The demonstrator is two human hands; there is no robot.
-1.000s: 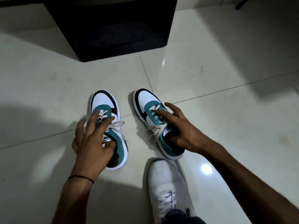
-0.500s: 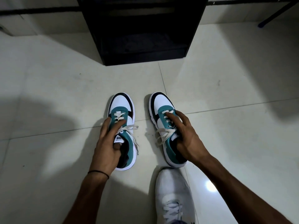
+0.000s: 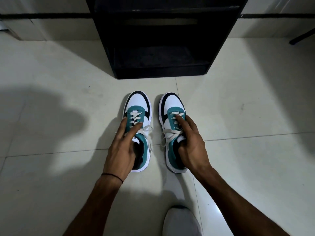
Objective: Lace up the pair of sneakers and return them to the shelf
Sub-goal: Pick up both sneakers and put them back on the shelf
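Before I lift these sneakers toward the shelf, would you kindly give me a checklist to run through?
1. Left hand grips left sneaker: ok, fingers over the tongue, thumb at the opening.
2. Right hand grips right sneaker: ok, same hold.
3. Laces secured: cannot tell; ends hang loosely off the sides.
4. Shelf has free space: cannot tell, its inside is too dark.
5. Floor between toes and shelf: ok, nothing visible lies there.
6. Own white shoe apart from the pair: ok.
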